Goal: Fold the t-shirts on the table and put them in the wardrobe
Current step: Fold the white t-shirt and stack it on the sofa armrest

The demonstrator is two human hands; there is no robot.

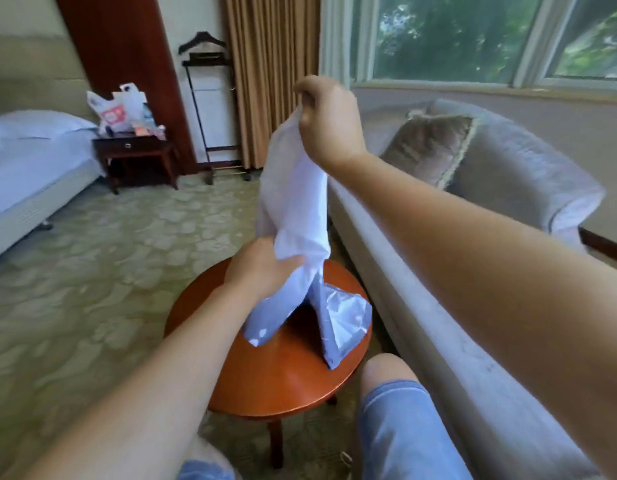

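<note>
At arm's length, our right grip pinches the shirt up high and our left grip clutches it lower, we judge to shake it straight for folding. Its tails reach the bench, sofa just beside.

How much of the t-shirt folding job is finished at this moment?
Done: nothing that shows; no folded shirt is in view. In hand: the right hand grips the top of a white t-shirt and holds it up, the left hand grips it lower, and its loose ends touch the round wooden table. Left: folding this shirt and carrying it to the wardrobe, which I cannot make out here.
</note>
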